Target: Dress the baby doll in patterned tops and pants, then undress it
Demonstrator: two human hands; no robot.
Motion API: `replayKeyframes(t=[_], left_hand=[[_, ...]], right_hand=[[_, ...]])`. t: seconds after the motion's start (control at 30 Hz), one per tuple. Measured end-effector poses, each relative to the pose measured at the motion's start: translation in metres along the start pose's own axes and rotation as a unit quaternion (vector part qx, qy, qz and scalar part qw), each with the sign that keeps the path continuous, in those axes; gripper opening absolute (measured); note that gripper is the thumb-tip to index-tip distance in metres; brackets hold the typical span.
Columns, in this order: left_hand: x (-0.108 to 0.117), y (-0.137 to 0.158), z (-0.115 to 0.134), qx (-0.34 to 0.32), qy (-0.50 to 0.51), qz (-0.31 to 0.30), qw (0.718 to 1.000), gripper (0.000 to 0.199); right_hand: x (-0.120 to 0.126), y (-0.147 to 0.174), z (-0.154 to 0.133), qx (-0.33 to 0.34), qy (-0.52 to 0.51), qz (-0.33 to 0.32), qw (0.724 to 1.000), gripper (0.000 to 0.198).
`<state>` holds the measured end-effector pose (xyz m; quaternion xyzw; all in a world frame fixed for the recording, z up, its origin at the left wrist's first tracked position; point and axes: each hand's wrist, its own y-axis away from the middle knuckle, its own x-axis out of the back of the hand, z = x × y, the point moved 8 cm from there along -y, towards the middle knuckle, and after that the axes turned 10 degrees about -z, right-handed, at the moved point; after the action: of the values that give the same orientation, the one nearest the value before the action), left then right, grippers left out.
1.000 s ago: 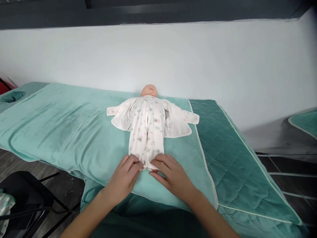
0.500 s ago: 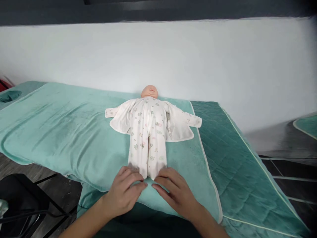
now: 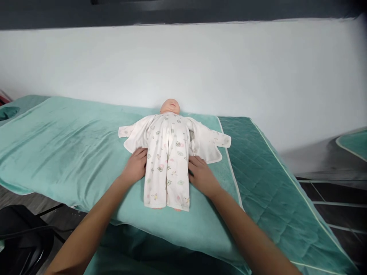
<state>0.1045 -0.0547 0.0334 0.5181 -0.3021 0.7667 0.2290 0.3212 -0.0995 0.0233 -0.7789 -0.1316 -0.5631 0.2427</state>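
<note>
A baby doll [image 3: 170, 106] lies face up with its head toward the wall. White printed trousers [image 3: 168, 172] cover its front and legs, and bits of its feet peek out below the cuffs. A white baby jacket [image 3: 205, 141] is spread out at both sides, sleeves stretched outward. At the trousers' left edge is my left hand [image 3: 135, 167], fingers bent together and tips hidden by the cloth. Opposite it, my right hand [image 3: 202, 176] is closed at the right edge, just below the jacket flap, its fingertips partly hidden.
The doll rests on a light green blanket [image 3: 71, 152] over a bed. A darker quilted cover [image 3: 269, 191] shows on the right. Behind stands a white wall [image 3: 183, 61]. A black chair [image 3: 25, 233] is at the lower left, and a green-topped surface [image 3: 354, 145] at the far right.
Both hands have moved away from me, from the trouser cuffs up to the sides of the trousers. The cuffs now lie uncovered, with the feet showing slightly.
</note>
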Motion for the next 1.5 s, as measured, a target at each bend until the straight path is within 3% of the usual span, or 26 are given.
replayKeyframes(t=[0.17, 0.33, 0.53, 0.73, 0.93, 1.07, 1.17, 1.27, 1.33, 1.43, 1.5], left_hand=[[-0.008, -0.019, -0.001, -0.024, 0.044, -0.040, 0.998, 0.027], [-0.004, -0.037, -0.011, 0.034, 0.143, -0.025, 0.989, 0.033], [-0.003, -0.039, -0.005, 0.034, 0.139, -0.037, 0.989, 0.034], [0.000, -0.029, -0.006, 0.043, 0.081, -0.003, 0.996, 0.019], [0.003, 0.002, 0.003, -0.005, 0.011, 0.034, 0.999, 0.029], [0.003, 0.009, 0.006, -0.013, 0.029, 0.008, 0.999, 0.025], [0.008, 0.006, -0.007, 0.040, 0.086, 0.010, 0.995, 0.028], [0.012, 0.000, -0.034, 0.118, 0.131, 0.029, 0.984, 0.028], [0.015, -0.006, -0.057, 0.166, 0.120, 0.048, 0.978, 0.027], [0.022, -0.008, -0.095, 0.257, 0.061, 0.094, 0.960, 0.026], [0.027, -0.006, -0.116, 0.323, 0.011, 0.121, 0.939, 0.026]], right_hand=[[-0.003, -0.007, -0.006, -0.002, 0.022, -0.010, 1.000, 0.017], [-0.009, -0.024, -0.010, 0.000, 0.059, -0.026, 0.998, 0.017], [-0.003, -0.019, -0.010, 0.026, -0.033, 0.009, 0.999, 0.017], [0.000, -0.013, -0.004, 0.038, -0.072, 0.036, 0.996, 0.025], [0.001, -0.011, -0.007, 0.044, -0.056, 0.024, 0.997, 0.019], [0.007, -0.005, -0.012, 0.064, -0.086, 0.006, 0.994, 0.025], [0.014, 0.000, -0.008, 0.058, -0.161, -0.005, 0.985, 0.021], [0.015, 0.000, 0.012, 0.003, -0.246, -0.004, 0.969, 0.017], [0.019, 0.001, 0.040, -0.068, -0.268, 0.050, 0.960, 0.015], [0.036, 0.011, 0.090, -0.202, -0.201, 0.182, 0.941, 0.020], [0.045, 0.022, 0.117, -0.305, -0.094, 0.206, 0.925, 0.027]])
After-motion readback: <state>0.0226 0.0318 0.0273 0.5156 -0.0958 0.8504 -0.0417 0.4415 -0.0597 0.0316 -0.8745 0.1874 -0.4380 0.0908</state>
